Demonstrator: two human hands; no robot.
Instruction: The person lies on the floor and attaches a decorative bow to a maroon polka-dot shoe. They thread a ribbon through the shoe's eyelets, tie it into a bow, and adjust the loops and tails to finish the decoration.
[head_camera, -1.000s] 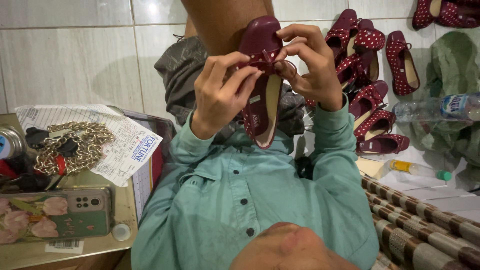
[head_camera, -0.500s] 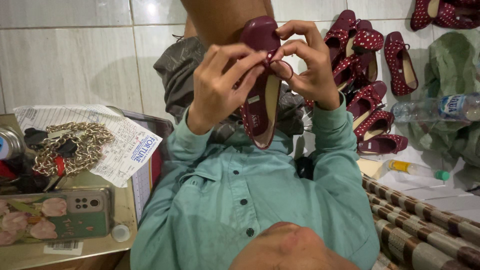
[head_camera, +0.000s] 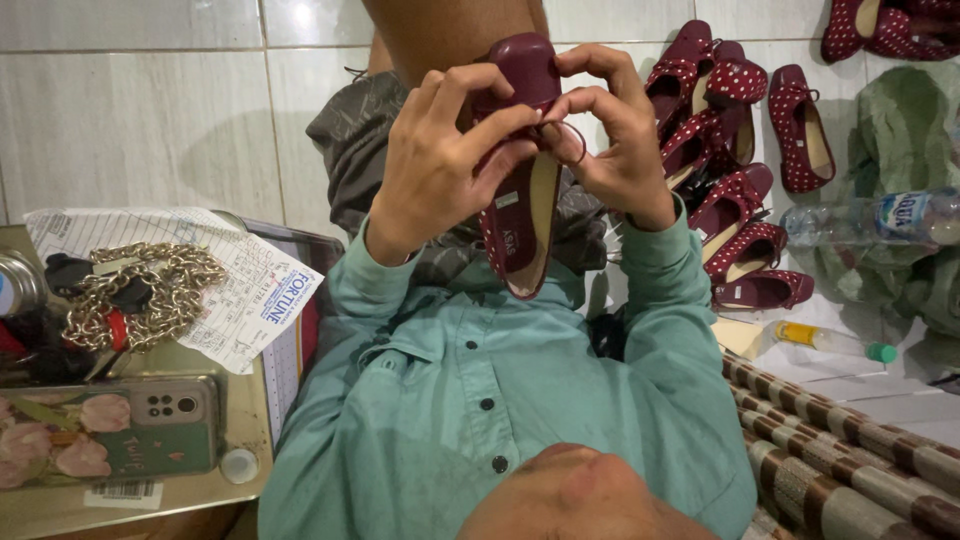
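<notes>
- The maroon flat shoe (head_camera: 520, 180) is held up at the centre of the view, toe at 12 o'clock, heel opening hanging toward 6 o'clock over the person's green shirt (head_camera: 480, 400), its tan insole facing the camera.
- The left hand (head_camera: 440, 165) wraps the shoe's side from 9 o'clock, fingers curled over the toe cap and thumb pressing near the vamp; it is closed around the shoe.
- The right hand (head_camera: 615, 135) comes in from 3 o'clock, thumb and forefinger pinched on a thin dark loop (head_camera: 572, 142) at the mouth of the shoe; whether this is thread, elastic or trim I cannot tell.
- To do this well, I judge the left hand should keep the shoe steady while the right works the small loop with fingertips only, both hands close enough that nothing slackens.
- The fingers crowd the vamp, so the exact point of work is partly hidden.
- At 2 to 3 o'clock, well apart, a cluster of maroon polka-dot shoes (head_camera: 735, 190) lies on the pale tiled floor (head_camera: 130, 110), with a plastic water bottle (head_camera: 880, 215) beyond and a small yellow bottle (head_camera: 825, 338) at 4 o'clock.
- At 8 o'clock a low table (head_camera: 160, 495) carries a gold chain (head_camera: 160, 290), a printed paper sheet (head_camera: 250, 290) and a phone in a floral case (head_camera: 110, 440).
- Open room is the floor at 10 o'clock; elbows are hemmed by the table on the left and a striped mat (head_camera: 860, 460) at 4 o'clock.
</notes>
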